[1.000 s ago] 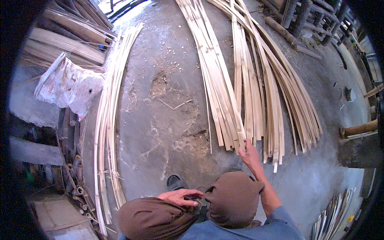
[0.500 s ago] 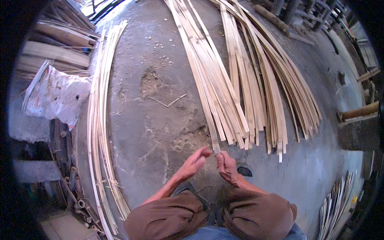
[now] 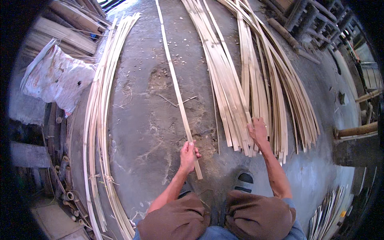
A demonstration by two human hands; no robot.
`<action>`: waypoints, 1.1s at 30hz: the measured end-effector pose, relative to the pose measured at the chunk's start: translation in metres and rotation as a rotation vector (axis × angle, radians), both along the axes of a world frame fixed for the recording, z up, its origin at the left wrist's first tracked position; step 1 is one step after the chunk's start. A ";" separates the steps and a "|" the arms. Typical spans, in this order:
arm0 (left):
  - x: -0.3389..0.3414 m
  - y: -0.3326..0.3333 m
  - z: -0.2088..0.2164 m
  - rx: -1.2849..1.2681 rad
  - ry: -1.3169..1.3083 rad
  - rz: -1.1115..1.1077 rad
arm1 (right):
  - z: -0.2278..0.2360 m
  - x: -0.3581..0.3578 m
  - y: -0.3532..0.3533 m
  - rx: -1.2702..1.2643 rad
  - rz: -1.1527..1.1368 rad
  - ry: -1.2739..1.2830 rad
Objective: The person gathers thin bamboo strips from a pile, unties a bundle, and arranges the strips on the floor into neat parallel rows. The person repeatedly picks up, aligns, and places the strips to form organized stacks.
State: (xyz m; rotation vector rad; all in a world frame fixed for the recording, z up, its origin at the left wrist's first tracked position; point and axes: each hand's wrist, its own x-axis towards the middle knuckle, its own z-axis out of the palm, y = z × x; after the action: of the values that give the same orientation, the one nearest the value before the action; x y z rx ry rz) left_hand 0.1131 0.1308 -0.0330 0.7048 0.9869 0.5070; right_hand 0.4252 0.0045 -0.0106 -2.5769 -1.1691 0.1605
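Note:
A long pale bamboo strip (image 3: pixel 176 86) runs away from me over the floor, its near end sticking out past my left hand (image 3: pixel 189 156), which is closed round it. To the right, my right hand (image 3: pixel 258 131) reaches onto a fanned pile of bamboo strips (image 3: pixel 224 80). Its fingers are bent over the near end of the pile and pinch a strip there, though the fingertips are partly hidden. More strips in the same pile (image 3: pixel 288 88) spread out to the right of that hand.
A tied bundle of thin strips (image 3: pixel 102 100) lies along the left, beside a stained white sack (image 3: pixel 58 76). Bamboo poles (image 3: pixel 72 196) are stacked at lower left. Wooden stools (image 3: pixel 312 24) stand at far right, with a bundle of dark and pale slats (image 3: pixel 328 212) at lower right.
My hands, close together before, have parted. The left has moved the strip leftward, away from the pile. My right hand has moved forward and right onto the pile.

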 end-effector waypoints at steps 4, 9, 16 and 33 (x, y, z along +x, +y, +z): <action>-0.014 -0.002 0.007 0.163 0.208 0.050 | 0.009 0.008 0.014 0.001 -0.080 0.203; 0.001 0.020 0.033 0.481 0.326 0.082 | 0.081 -0.031 0.039 0.398 -0.130 0.388; 0.032 0.038 0.008 0.413 0.266 0.045 | 0.053 -0.110 0.011 0.534 -0.090 0.387; 0.026 -0.011 -0.031 0.062 -0.086 0.083 | -0.011 -0.226 0.004 0.419 -0.095 0.974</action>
State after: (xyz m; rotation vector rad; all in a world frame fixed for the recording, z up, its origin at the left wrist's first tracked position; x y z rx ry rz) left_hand 0.1395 0.1195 -0.0641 0.6932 0.9259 0.6377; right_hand 0.1997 0.0082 -0.0215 -1.7776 -0.6051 0.9112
